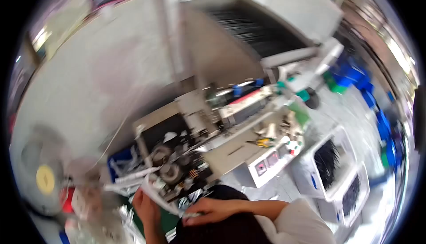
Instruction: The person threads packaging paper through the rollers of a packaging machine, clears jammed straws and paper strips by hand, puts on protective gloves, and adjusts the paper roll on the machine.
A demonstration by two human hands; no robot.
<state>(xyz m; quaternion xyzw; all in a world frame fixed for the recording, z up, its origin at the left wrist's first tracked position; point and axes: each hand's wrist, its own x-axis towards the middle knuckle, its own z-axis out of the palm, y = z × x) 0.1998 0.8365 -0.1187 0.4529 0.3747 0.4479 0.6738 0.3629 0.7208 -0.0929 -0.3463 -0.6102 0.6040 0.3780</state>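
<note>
A curved white strip [160, 201], thin like paper or plastic film, stretches between my two hands, low in the view. My left hand [145, 206] is closed on its left edge. The fingers of my right hand [207, 210] are curled at the strip's lower right end and seem to pinch it; blur hides the exact contact. Shiny clear wrapping [193, 198] lies just past my right hand. Beyond both hands is a dark work surface crowded with round metal parts [169, 173].
Yellow-handled pliers [265, 143] rest on a beige bench beside a white control panel [266, 166]. White crates [306, 177] of black strands stand at right, blue bins [355, 73] farther back. A fan [44, 179] is at left. Behind the bench rises a large machine hopper [222, 44].
</note>
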